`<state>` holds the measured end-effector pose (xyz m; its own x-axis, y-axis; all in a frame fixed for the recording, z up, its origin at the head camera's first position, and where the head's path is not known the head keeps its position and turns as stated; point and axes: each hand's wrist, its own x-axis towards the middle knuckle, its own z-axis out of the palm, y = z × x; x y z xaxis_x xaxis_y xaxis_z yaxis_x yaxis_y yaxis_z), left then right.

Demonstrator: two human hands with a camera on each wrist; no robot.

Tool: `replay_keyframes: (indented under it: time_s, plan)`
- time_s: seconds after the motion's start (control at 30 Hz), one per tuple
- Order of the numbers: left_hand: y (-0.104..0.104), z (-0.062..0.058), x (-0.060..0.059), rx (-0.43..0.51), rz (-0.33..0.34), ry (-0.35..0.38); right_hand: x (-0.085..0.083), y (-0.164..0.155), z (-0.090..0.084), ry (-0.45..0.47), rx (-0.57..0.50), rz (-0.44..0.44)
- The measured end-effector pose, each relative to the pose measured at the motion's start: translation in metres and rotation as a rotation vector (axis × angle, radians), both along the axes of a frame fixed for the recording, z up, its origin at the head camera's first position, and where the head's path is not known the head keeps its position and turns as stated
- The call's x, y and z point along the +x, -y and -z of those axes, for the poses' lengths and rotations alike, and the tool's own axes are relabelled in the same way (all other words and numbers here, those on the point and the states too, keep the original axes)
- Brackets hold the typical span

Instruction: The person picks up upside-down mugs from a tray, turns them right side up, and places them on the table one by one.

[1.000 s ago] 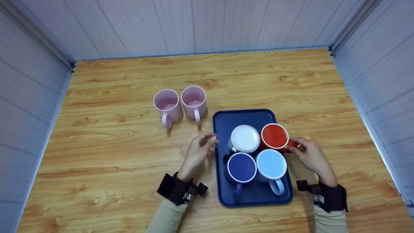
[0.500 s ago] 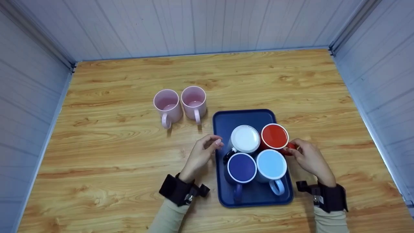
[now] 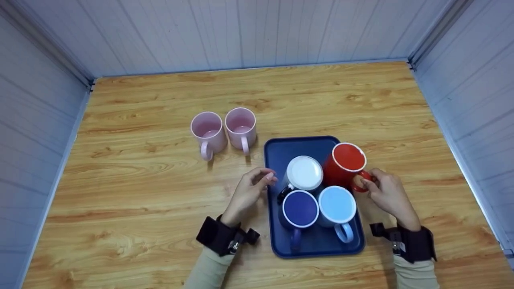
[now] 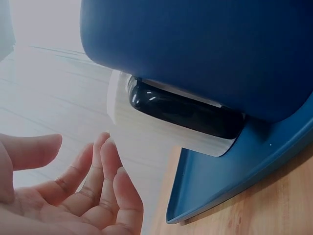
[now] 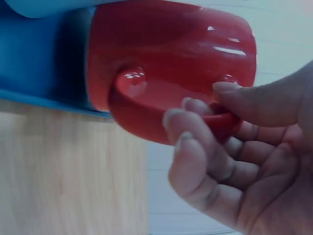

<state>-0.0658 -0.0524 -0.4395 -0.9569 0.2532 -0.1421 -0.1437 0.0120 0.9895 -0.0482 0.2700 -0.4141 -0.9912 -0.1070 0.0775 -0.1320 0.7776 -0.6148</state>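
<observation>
In the head view my right hand (image 3: 391, 196) grips the handle of a red mug (image 3: 339, 172) over the right side of the dark blue tray (image 3: 303, 144). The right wrist view has my thumb and fingers round that red handle (image 5: 156, 125). Left of the red mug stands a white mug (image 3: 305, 172) with a black handle. In front are a dark blue mug (image 3: 300, 208) and a light blue mug (image 3: 337, 204). My left hand (image 3: 249, 190) hovers at the tray's left edge, fingers loosely bent, holding nothing. Beside it, the left wrist view shows the black handle (image 4: 181, 107).
Two pink mugs (image 3: 209, 134) stand side by side on the wooden table (image 3: 132, 168), behind and left of the tray, handles towards me. Pale panel walls (image 3: 257, 32) close in the back and both sides.
My right hand has shifted slightly to the right, and the red mug's rim has moved back and right, showing more of its side. My left hand came a little nearer the tray, then stopped.
</observation>
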Motion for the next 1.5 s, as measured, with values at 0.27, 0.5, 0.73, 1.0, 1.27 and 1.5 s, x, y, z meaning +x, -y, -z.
replay_keyframes:
  time_s: [0.27, 0.5, 0.73, 1.0, 1.27, 1.5]
  plan:
    - [-0.003, -0.005, 0.000, 0.003, 0.021, -0.015, 0.002, 0.006, -0.002, -0.018, -0.303, 0.093]
    - [-0.006, -0.016, 0.002, 0.047, 0.134, -0.083, 0.007, 0.018, -0.009, 0.007, -0.672, 0.189]
    - [-0.014, -0.032, 0.006, 0.077, 0.175, -0.093, 0.015, 0.033, -0.016, -0.020, -0.982, 0.103]
    - [-0.025, -0.048, 0.010, -0.037, 0.216, -0.108, 0.023, 0.056, -0.020, 0.069, -1.276, -0.059]
    - [-0.038, -0.051, 0.015, 0.106, 0.238, 0.026, 0.023, 0.076, -0.017, 0.165, -1.424, -0.070]
    - [-0.044, -0.051, 0.016, 0.247, 0.194, 0.143, 0.022, 0.083, -0.012, 0.191, -1.550, -0.107]
